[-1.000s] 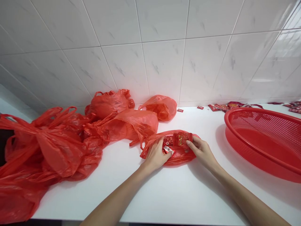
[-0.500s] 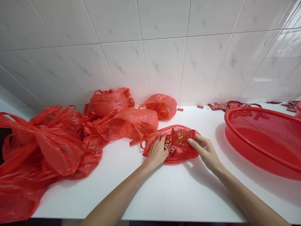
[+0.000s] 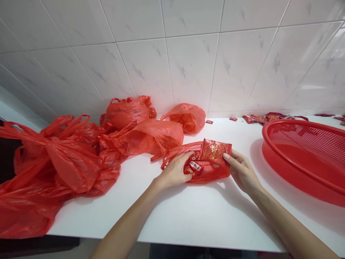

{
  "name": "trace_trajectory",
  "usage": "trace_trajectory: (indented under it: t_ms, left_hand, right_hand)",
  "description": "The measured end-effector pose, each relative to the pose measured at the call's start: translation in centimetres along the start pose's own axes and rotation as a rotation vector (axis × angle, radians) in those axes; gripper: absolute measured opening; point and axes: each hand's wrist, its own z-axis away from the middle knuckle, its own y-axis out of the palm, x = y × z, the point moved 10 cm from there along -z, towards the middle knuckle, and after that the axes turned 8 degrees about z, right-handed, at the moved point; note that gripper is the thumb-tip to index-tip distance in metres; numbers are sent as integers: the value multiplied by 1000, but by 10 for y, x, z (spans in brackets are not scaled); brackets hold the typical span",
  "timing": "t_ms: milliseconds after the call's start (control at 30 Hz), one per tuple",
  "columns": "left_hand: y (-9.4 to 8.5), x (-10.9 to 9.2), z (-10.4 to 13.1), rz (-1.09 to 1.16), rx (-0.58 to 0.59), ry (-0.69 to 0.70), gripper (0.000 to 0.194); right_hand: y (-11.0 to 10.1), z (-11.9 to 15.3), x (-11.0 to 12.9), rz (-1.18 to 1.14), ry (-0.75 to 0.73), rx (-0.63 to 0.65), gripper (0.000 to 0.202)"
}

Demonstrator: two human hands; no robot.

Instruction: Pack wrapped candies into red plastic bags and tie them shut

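Observation:
A red packet with gold print (image 3: 215, 150) is pinched by its right end between the thumb and fingers of my right hand (image 3: 241, 167), above an opened red plastic bag (image 3: 212, 174) on the white table. At the left of that bag, my left hand (image 3: 175, 171) curls its fingers and thumb around small red packets (image 3: 194, 168), one with a white label. These lie just left of the gold-printed packet. Part of the bag's left side is hidden behind my left hand.
Several red plastic bags (image 3: 67, 162) are heaped at the left, with more along the tiled wall (image 3: 191, 72). A red mesh basket (image 3: 299, 174) stands at the right on the white table (image 3: 205, 216). Small red packets (image 3: 253, 119) lie near the wall behind it.
My right hand has raised the gold-printed packet slightly and moved it right. My left hand has shifted a little left, and its fingers now show small packets between them. The view has shifted slightly.

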Motion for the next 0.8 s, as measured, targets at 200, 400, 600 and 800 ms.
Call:
trace_trajectory:
  t_ms: [200, 400, 600, 800]
  left_hand:
    - [-2, 8, 7, -37, 78, -101, 76]
    - [4, -1, 0, 10, 16, 5, 42]
    - [8, -4, -4, 21, -60, 43, 25]
    - [4, 3, -5, 79, -59, 28, 26]
  right_hand:
    - [6, 0, -6, -9, 24, 44, 32]
    - [8, 0, -7, -4, 34, 51, 33]
    - [7, 0, -9, -18, 40, 41, 31]
    - [7, 1, -9, 9, 44, 33, 34]
